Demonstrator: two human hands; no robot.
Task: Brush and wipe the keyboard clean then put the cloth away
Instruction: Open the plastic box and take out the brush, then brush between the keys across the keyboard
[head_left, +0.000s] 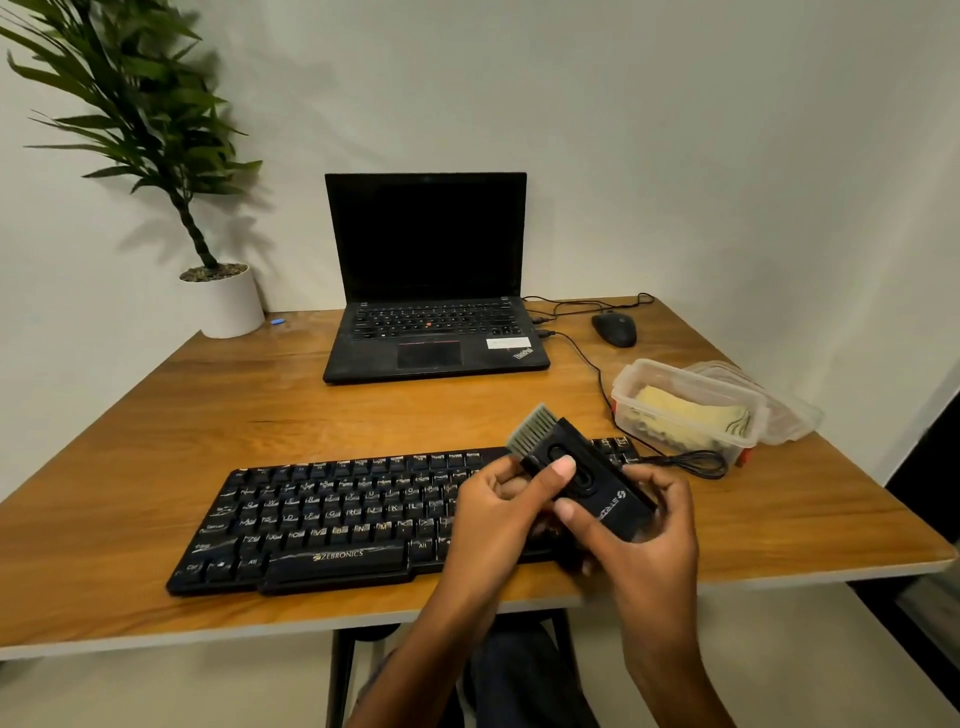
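Both hands hold the brush (582, 467) over the keyboard's (332, 519) right end: left hand (498, 499) with its thumb on top, right hand (649, 530) round the body. A slipping thumb could drop it onto the keys. Sweeping rightward may flick dust into the open box (675, 376) holding the cloth (685, 415).

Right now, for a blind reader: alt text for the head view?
The left hand and right hand hold a black brush over a keyboard on a desk. A yellow cloth lies in a plastic box; a laptop stands behind.

Open table (156, 415) lies left of the keyboard (322, 519); container (680, 410) and cable (691, 462) crowd its right.
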